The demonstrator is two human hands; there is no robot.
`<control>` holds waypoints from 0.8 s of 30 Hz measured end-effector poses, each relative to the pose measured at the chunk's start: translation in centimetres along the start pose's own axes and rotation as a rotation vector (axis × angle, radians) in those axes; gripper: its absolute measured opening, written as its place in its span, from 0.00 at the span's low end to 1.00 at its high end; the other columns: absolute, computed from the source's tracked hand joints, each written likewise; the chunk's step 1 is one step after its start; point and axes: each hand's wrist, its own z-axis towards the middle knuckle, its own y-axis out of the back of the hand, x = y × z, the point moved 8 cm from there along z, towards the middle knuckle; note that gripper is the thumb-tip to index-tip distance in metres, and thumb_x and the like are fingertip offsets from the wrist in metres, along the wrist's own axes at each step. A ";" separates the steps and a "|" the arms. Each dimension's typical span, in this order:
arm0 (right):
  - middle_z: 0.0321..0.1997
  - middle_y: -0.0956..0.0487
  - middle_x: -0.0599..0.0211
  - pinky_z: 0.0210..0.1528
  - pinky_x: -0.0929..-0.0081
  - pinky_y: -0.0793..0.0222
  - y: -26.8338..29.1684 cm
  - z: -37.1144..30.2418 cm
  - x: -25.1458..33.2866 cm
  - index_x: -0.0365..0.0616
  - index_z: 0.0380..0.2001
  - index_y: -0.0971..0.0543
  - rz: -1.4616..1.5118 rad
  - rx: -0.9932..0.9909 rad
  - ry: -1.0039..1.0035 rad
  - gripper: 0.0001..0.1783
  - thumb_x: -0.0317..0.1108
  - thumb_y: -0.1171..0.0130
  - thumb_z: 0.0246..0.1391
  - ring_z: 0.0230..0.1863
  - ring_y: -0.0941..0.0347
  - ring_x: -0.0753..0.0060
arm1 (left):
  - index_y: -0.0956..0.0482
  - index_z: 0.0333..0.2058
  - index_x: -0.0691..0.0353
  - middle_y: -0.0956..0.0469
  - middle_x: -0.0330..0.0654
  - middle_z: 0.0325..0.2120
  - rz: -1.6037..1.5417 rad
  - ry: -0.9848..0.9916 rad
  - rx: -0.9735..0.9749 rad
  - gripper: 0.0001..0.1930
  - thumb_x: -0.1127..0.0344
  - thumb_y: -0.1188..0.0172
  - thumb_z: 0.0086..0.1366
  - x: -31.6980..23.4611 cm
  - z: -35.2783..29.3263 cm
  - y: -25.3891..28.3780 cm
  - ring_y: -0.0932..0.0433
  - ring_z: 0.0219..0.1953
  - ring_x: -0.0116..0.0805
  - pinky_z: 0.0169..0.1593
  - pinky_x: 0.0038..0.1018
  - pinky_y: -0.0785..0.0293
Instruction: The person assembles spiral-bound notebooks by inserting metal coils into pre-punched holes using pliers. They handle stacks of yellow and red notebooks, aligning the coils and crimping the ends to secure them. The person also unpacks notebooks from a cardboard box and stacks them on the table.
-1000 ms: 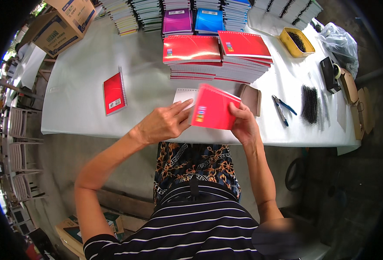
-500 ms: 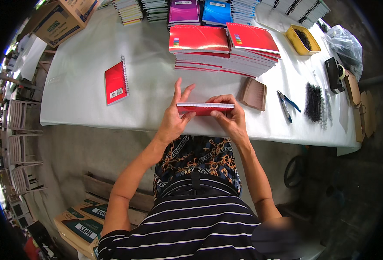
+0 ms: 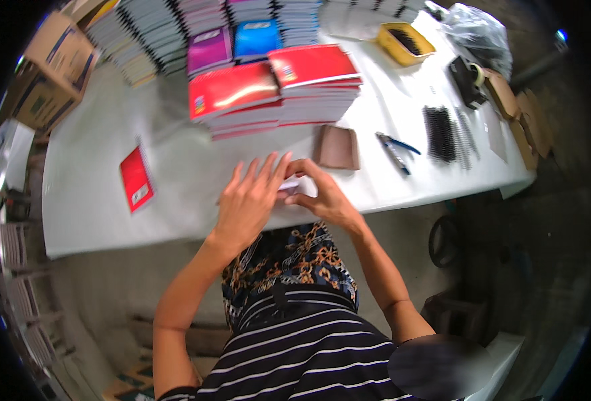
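My left hand (image 3: 243, 206) lies palm-down over a thin notebook (image 3: 290, 187), fingers stretched out and slightly spread. Only a pale sliver of that notebook shows between my hands; the rest is covered. At its right end, my right hand (image 3: 327, 199) grips it between curled fingers and thumb. Both hands are at the table's near edge. Off to the left lies a red spiral-bound notebook (image 3: 135, 180). Beyond my hands stand stacks of red-covered notebooks (image 3: 235, 91). A brownish rectangular block (image 3: 338, 148) sits just past my right hand.
Blue-handled pliers (image 3: 395, 154) and a row of black binding coils (image 3: 440, 135) lie on the white-covered table (image 3: 81, 207) at right. Farther back are a yellow tub (image 3: 410, 61), a clear plastic bag (image 3: 482, 37) and a tape dispenser (image 3: 468, 83). A cardboard box (image 3: 58, 63) stands at far left.
My left hand has moved from the notebook's left end to lie over it, hiding the red cover seen before. The whole view has shifted and turned, and the notebook looks tilted.
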 end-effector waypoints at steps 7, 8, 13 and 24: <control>0.36 0.19 0.58 0.42 0.67 0.29 30.2 -1.3 -7.3 0.38 0.32 0.20 -1.048 -0.774 -0.437 0.09 0.32 0.36 0.49 0.38 0.21 0.63 | 0.38 0.63 0.49 0.22 0.44 0.46 -0.260 -0.009 0.307 0.28 0.63 0.45 0.63 -0.1 0.2 0.0 0.20 0.31 0.48 0.30 0.39 0.23; 0.38 0.20 0.58 0.44 0.58 0.32 32.5 -1.7 -8.2 0.40 0.31 0.19 -1.294 -0.775 -0.535 0.13 0.40 0.35 0.49 0.42 0.23 0.59 | 0.38 0.63 0.50 0.22 0.45 0.45 -0.252 -0.014 0.353 0.27 0.61 0.45 0.64 0.0 0.3 -0.3 0.20 0.29 0.49 0.30 0.40 0.23; 0.45 0.21 0.56 0.50 0.53 0.34 35.6 -2.4 -14.9 0.43 0.36 0.17 -1.514 -0.480 -0.746 0.15 0.42 0.37 0.49 0.49 0.26 0.56 | 0.38 0.63 0.48 0.20 0.43 0.41 -0.284 -0.027 0.248 0.27 0.60 0.45 0.65 0.3 0.3 -0.5 0.20 0.24 0.49 0.27 0.39 0.23; 0.33 0.23 0.54 0.40 0.62 0.29 35.3 -1.5 -8.0 0.47 0.36 0.18 -1.345 -0.611 -0.323 0.08 0.35 0.42 0.54 0.38 0.25 0.53 | 0.40 0.64 0.45 0.23 0.39 0.48 -0.206 -0.040 0.136 0.31 0.51 0.44 0.62 0.2 0.7 -0.2 0.19 0.29 0.42 0.25 0.35 0.23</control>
